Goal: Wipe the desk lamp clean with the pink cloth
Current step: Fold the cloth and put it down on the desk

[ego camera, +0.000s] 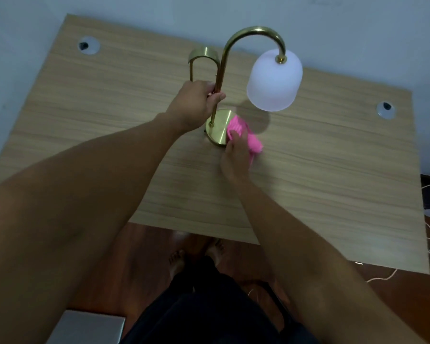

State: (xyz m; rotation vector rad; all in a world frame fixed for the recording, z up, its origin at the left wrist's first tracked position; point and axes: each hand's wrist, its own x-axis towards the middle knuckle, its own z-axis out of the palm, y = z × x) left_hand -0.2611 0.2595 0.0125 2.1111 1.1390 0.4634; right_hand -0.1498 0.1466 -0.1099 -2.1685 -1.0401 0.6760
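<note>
While the left hand [196,100] curls its fingers around the brass desk lamp's [221,70] stem to steady it on the wooden counter [333,170], the right hand [235,157] presses its closed fingers on the bunched pink cloth [243,135] against the round base.

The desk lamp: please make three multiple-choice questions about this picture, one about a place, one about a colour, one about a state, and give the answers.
1. Where does the pink cloth press?
A. on the shade
B. on the round base
C. on the curved top

2. What colour is the lamp shade?
A. frosted white
B. green
C. black

3. What does the left hand do?
A. lies flat on the desk
B. holds the cloth
C. grips the lamp stem

Answers: 1 B, the right hand holds the cloth on the brass base. 2 A, the shade is pale white. 3 C, its fingers close around the stem.
</note>
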